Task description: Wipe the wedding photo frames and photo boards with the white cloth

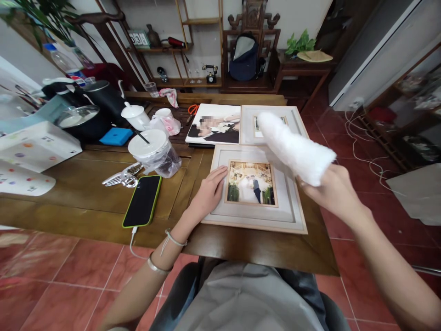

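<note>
A pale picture frame (217, 209) lies flat near the table's front edge, with a wedding photo (251, 184) in its middle. My left hand (209, 193) rests on the left side of this frame, fingers stretched out flat. Raised over the frame's right side, my right hand (332, 188) is closed around the end of a white fluffy duster (296, 151). The duster covers part of a second pale frame (292, 117) behind. To the left of that frame lies a large photo print (217, 124).
On the wooden table (86, 188) to the left are a phone (143, 201) with a charging cable, a metal claw clip (124, 176), a lidded drink cup (155, 151), a blue box (116, 136), a white pot (135, 115) and orange-handled scissors (193, 110).
</note>
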`<state>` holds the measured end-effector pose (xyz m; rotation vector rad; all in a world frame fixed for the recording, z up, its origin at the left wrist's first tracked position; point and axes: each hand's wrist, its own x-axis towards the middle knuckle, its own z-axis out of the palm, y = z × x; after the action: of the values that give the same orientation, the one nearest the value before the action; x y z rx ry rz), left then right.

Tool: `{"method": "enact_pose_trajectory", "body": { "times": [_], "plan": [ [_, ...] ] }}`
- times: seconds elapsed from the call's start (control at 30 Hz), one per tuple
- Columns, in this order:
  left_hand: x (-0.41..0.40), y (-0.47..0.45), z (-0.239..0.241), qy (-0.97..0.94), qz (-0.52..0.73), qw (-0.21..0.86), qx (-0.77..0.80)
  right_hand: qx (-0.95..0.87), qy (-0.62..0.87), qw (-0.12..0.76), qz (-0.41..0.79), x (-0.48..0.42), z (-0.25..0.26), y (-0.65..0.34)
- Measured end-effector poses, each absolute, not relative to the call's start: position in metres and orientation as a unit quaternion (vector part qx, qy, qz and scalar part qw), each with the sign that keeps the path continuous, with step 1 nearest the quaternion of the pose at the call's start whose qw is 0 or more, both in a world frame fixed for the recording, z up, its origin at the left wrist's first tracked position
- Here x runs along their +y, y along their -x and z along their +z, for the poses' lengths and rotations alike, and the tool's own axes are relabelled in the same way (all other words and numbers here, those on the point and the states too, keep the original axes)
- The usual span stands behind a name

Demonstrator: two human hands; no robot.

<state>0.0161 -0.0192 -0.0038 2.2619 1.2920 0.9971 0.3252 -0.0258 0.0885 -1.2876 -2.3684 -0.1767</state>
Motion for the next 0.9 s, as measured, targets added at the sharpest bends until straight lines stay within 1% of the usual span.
{"method": "enact_pose_trajectory", "body": {
  "times": [0.07,0.17,0.23,0.33,0.5,0.6,0.7,0.77,0.9],
  "plan": [
    [-0.019,-0.016,-0.005,-0.798,0.353,0.176,0.455,-0.877,0.431,0.194,-0.090,0.001,0.085,-0.315],
    [-0.019,-0.016,-0.006,-0.794,0.359,0.179,0.456,-0.914,0.378,0.115,-0.095,0.026,0.071,-0.295],
    [-0.019,-0.015,-0.007,-0.794,0.361,0.181,0.454,-0.924,0.368,0.070,-0.079,0.028,0.060,-0.285],
    [-0.019,-0.016,-0.007,-0.793,0.362,0.183,0.454,-0.927,0.368,0.044,-0.053,0.011,0.052,-0.278],
    [-0.019,-0.016,-0.006,-0.794,0.358,0.175,0.459,-0.937,0.346,0.042,0.003,-0.052,0.063,-0.279],
    [-0.019,-0.017,-0.005,-0.797,0.356,0.169,0.458,-0.936,0.338,0.089,0.038,-0.091,0.074,-0.279],
    [-0.018,-0.017,-0.005,-0.799,0.350,0.166,0.461,-0.940,0.317,0.122,0.026,-0.120,0.083,-0.276],
    [-0.018,-0.017,-0.005,-0.800,0.347,0.165,0.461,-0.940,0.315,0.128,0.016,-0.129,0.089,-0.274],
    [-0.018,-0.017,-0.004,-0.799,0.351,0.166,0.459,-0.925,0.358,0.113,0.056,-0.112,0.100,-0.280]
  ]
}}
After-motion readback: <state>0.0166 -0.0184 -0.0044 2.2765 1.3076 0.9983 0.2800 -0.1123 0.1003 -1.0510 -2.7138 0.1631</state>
